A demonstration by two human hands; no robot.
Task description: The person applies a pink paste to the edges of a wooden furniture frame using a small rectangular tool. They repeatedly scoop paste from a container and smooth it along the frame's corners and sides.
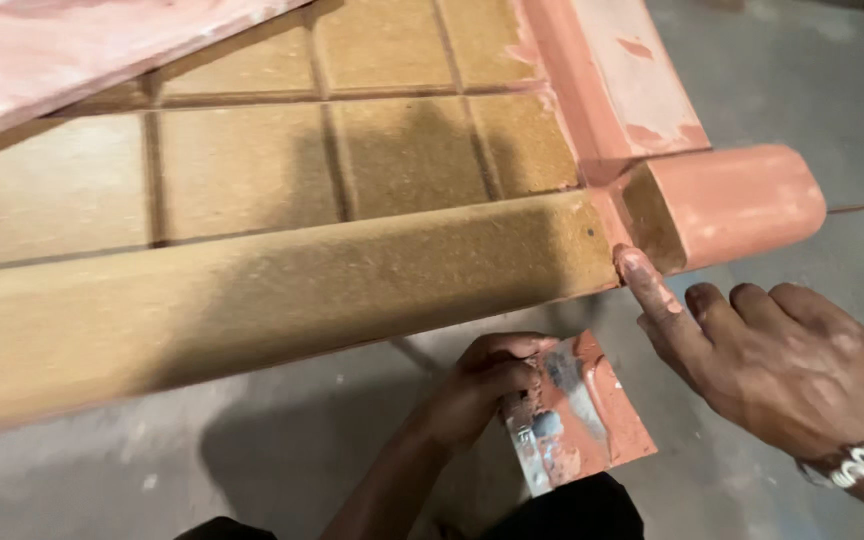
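Grey concrete floor [302,440] lies beneath a large tan fibreboard panel [282,270] with square grooves and a rounded front edge, its right end coated in reddish-pink filler [732,200]. My right hand [782,365] reaches in from the right, index finger [652,290] straight and touching the seam where bare board meets filler, the other fingers curled loosely, holding nothing. My left hand [487,385], just below the edge, is closed around a flat metal putty knife [577,415] smeared with pink filler.
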